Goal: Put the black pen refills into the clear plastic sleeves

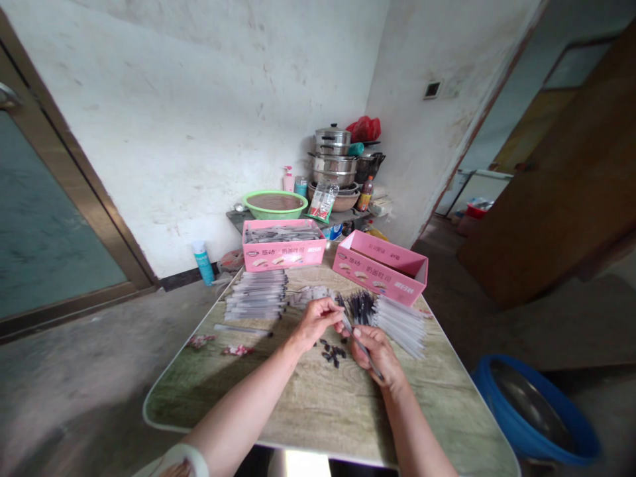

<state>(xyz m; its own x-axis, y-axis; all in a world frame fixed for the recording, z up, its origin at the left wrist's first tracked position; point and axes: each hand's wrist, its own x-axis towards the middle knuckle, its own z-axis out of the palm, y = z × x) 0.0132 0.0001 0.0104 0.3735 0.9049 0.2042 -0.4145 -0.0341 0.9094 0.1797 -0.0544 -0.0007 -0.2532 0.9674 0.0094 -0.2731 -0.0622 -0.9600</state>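
Observation:
A slim pen (347, 323) slants between my two hands above the table. My right hand (376, 354) is closed around its barrel, and the dark lower end sticks out past the palm. At the upper end, my left hand (318, 322) pinches with thumb and fingertips; whether a small part is between them is hidden. Small black plugs or caps (334, 354) lie scattered just below my hands. Beside my right hand is a row of clear pens (400, 324) with black ends (362, 306). A stack of similar clear pens (256, 296) lies on the left.
A pink box (284, 257) full of pens stands at the table's back left. Another pink box (380, 275) stands at the back right. One loose pen (242, 329) lies left. A green basin (275, 213) and stacked pots (332, 162) are behind; a blue tub (484, 384) is right.

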